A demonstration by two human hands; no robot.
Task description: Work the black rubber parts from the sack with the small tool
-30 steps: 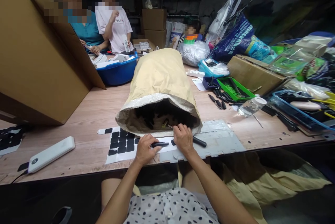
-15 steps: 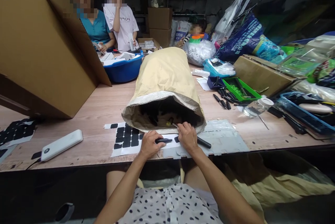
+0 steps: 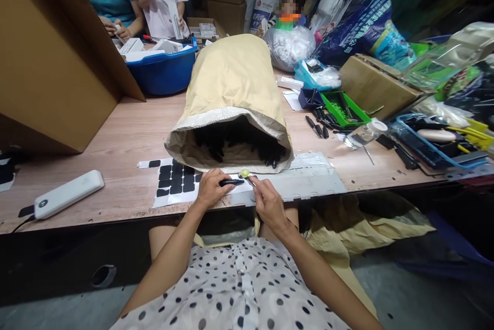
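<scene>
My left hand is at the table's front edge, its fingers closed on a slim black pen-shaped piece that points right. My right hand grips a thin metal-shafted tool. A round yellow-green bit is at the tool's far end, just above the black piece; whether they touch I cannot tell. Behind both hands lies a tan sack, its mouth towards me and dark pieces inside. A white sheet with black rounded-square stickers lies left of my left hand.
A white power bank and cardboard box are at left. Behind them stands a blue basin of white boxes. On the right are a green tray, a clear jar and a blue tray. Several people are across the table.
The view has tilted down. My right hand has turned and drawn the tool's tip back from the sack mouth, near the black piece. The black rod jutting right of that hand is now hidden.
</scene>
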